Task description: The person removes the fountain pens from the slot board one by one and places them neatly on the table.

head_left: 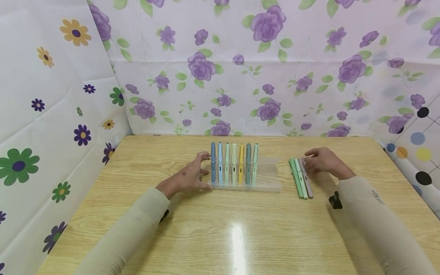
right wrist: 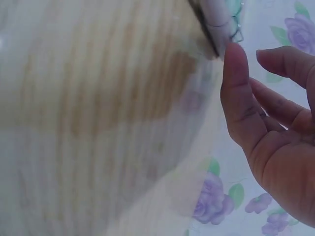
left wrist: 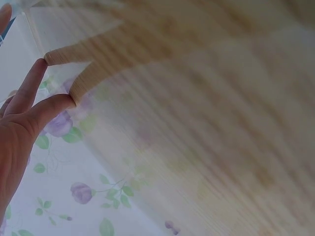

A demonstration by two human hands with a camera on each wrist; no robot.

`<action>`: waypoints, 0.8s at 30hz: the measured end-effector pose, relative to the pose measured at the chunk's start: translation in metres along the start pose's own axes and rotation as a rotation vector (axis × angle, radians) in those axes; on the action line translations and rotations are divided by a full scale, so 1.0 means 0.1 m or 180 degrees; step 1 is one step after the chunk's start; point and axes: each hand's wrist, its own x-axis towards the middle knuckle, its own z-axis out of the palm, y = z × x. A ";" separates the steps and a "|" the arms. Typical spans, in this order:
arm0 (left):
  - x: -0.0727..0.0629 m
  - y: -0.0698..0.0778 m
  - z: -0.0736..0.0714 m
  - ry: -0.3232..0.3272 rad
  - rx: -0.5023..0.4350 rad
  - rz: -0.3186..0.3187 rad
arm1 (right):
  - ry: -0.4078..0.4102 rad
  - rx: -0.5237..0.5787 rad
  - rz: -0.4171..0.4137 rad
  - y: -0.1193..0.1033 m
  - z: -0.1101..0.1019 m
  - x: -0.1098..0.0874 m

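Note:
A clear plastic pen stand (head_left: 268, 179) holds a row of upright capped pens: dark blue (head_left: 213, 164), light blue, pale greens, yellow (head_left: 241, 164) and teal. At the stand's left end, my left hand (head_left: 189, 175) has its thumb and fingers spread, with fingertips at the edge and the thumb by the base corner. Right of the stand lie three loose pens: green (head_left: 296, 179), mint (head_left: 301, 179) and mauve-grey (head_left: 306, 181). My right hand (head_left: 323, 162) is beside the mauve-grey pen; in the right wrist view, thumb and forefinger stand apart near the pen's end (right wrist: 216, 19).
The wooden table (head_left: 206, 229) has a glossy surface that reflects light and the hands. A flowered cloth (head_left: 240, 95) hangs behind it, with further patterned cloths at left and right. Small black devices (head_left: 335, 200) sit at the wrists.

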 end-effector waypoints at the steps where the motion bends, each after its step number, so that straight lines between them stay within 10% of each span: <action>1: 0.00 0.00 0.00 0.0002 0.0004 -0.0003 | 0.0014 0.0032 -0.0010 -0.01 -0.01 -0.01; 24: 0.00 0.02 0.01 0.0044 0.0012 -0.0043 | 0.0068 0.0203 -0.0720 -0.83 0.24 0.03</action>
